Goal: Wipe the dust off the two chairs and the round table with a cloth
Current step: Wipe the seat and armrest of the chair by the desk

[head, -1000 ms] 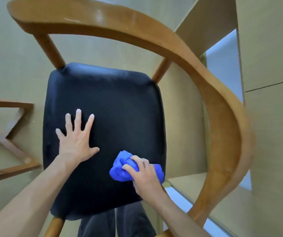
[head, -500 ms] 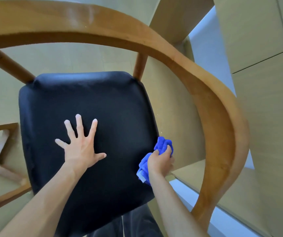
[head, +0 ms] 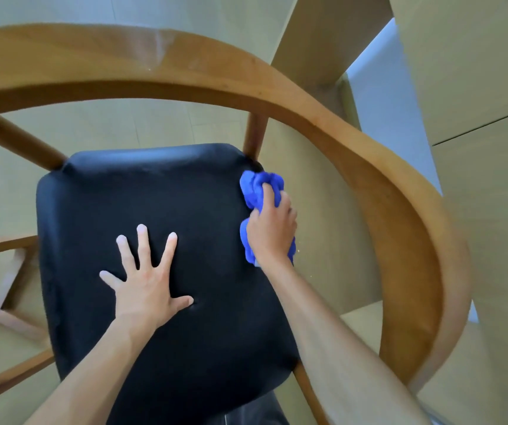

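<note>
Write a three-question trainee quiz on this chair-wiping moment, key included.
1. True or false: the left hand lies flat, fingers spread, on the black seat.
2. The right hand grips: A) a sponge B) a blue cloth C) a brush?
3. Fill in: the cloth is at the seat's ___ edge, near the back corner.

Key: 1 true; 2 B; 3 right.
</note>
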A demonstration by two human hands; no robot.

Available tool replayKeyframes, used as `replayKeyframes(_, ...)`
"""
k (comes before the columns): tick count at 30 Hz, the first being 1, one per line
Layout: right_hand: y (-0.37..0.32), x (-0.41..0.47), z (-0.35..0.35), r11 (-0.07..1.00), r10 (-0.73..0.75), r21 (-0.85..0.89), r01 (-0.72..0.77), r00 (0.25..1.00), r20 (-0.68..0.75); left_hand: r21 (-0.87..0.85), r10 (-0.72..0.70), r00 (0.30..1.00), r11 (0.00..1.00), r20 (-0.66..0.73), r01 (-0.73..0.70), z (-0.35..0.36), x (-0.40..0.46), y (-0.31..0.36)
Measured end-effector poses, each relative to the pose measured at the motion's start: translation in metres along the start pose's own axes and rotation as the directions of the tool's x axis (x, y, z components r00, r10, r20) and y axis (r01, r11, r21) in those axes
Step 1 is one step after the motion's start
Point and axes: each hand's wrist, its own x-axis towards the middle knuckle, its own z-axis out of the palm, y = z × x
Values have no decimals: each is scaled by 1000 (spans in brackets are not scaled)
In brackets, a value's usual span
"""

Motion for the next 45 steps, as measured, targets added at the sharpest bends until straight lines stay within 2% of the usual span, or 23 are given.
replayKeyframes(3,45,-64,0,976,200,89,-199,980,-7,0,-4,1000,1000,-1,4,-4,-3,2)
replayKeyframes(6,64,-112,4,861,483,164,-482,875,35,-31,0,1000,1000,-31,0,0,-3,0)
replayKeyframes(8,48,-106,12,805,567,207,-556,823,7,-65,-9,997,998,-80,4,5,-2,-2)
replayKeyframes(11,15,-85,30,883,454,176,-435,887,-87,-97,-36,997,995,-62,30,13,2,-5)
replayKeyframes(14,10,-83,33,955,292,112,-276,942,-167,-99,-1,997,995,-80,-7,18,5,-6)
replayKeyframes(16,10,-80,28,993,84,98,-67,981,-178,-102,7,997,995,-81,-15,20,6,-8)
replayKeyframes(18,-5,-65,25,968,-235,67,242,967,-99,-120,-6,998,993,-66,-2,18,4,-8)
replayKeyframes(19,-20,-54,23,904,-424,54,425,905,-20,-121,-11,998,993,-62,4,15,4,-7)
replayKeyframes(21,-52,-30,22,698,-710,3,716,692,131,-106,-15,997,994,-74,7,9,3,-5)
replayKeyframes(23,-82,-11,14,527,-827,-60,848,528,195,-100,-9,999,995,-46,4,4,-1,-4)
replayKeyframes(25,-101,-4,0,434,-883,-56,899,437,172,-130,-3,1000,991,-2,3,-3,-4,-4)
replayKeyframes(29,-122,-16,-22,318,-947,-9,948,318,34,-185,16,1000,983,4,-15,-9,-13,-16)
replayKeyframes(31,-121,-29,-23,309,-951,0,951,309,23,-198,-23,999,980,-42,14,-12,-17,-25)
replayKeyframes(35,-104,-44,-18,356,-935,-32,934,356,1,-239,-183,979,958,-84,159,-14,-25,-48)
replayKeyframes(36,-107,-46,-19,342,-940,-57,938,342,-23,-244,-191,975,956,-109,160,-12,-26,-53)
replayKeyframes(38,-130,-47,-28,234,-971,-132,963,224,-88,-243,-197,961,959,-196,147,-3,-24,-66)
replayKeyframes(42,-217,-41,-50,-91,-970,-310,946,-155,-188,-259,-142,971,962,-191,89,9,-21,-66)
replayKeyframes(43,-238,-35,-52,-158,-958,-383,910,-235,-164,-215,-118,969,974,-216,70,13,-19,-63)
replayKeyframes(44,-256,-27,-52,-215,-949,-457,863,-295,-111,-204,-125,980,975,-157,92,19,-18,-61)
replayKeyframes(45,-269,-19,-52,-263,-943,-520,812,-331,-40,-212,-140,979,971,-145,107,21,-19,-60)
